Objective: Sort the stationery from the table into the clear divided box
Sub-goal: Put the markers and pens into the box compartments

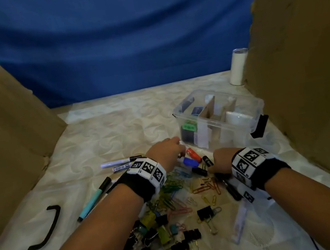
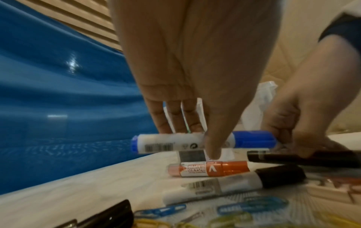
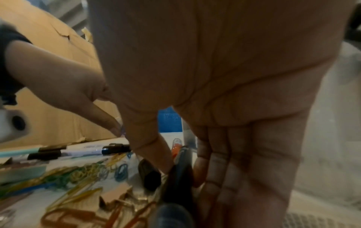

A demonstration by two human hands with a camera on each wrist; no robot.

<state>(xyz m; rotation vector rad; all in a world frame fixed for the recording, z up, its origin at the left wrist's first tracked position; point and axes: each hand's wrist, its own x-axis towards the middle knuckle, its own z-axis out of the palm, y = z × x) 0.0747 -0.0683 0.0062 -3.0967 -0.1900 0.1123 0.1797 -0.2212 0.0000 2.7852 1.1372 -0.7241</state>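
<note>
Left hand [image 2: 195, 74] pinches a blue-capped marker [image 2: 203, 142] between thumb and fingers, lifted just clear of the bench [image 1: 117, 127]; the marker lies roughly level. Directly below it on the bench: a red-capped marker [image 2: 209, 168], and nearer the wrist camera a black-capped marker [image 2: 234, 183], both lying flat and close together.

Right hand [image 3: 224, 92] grips a black pen [image 3: 175, 185], thumb on one side and fingers curled round the other. In the head view the right hand [image 1: 221, 160] sits just beside the left hand [image 1: 168, 151], both over the near edge of the pile.

Clear divided box [image 1: 250, 101] stands on the bench just beyond the hands, to the right of centre. Cardboard dividers split it into compartments; the left compartment holds green and dark items, too blurred to identify. Its black latch hangs at the right end.

Loose on the bench in front of the box: coloured paper clips [image 1: 173, 184] spread in a heap under the wrists, binder clips [image 1: 172, 237] nearer the body, a teal pen [image 1: 92, 202] and two white markers to the left. A black curved strip [image 1: 47, 230] lies well apart at far left.

A white cylinder [image 1: 238, 66] stands upright behind the box.
</note>
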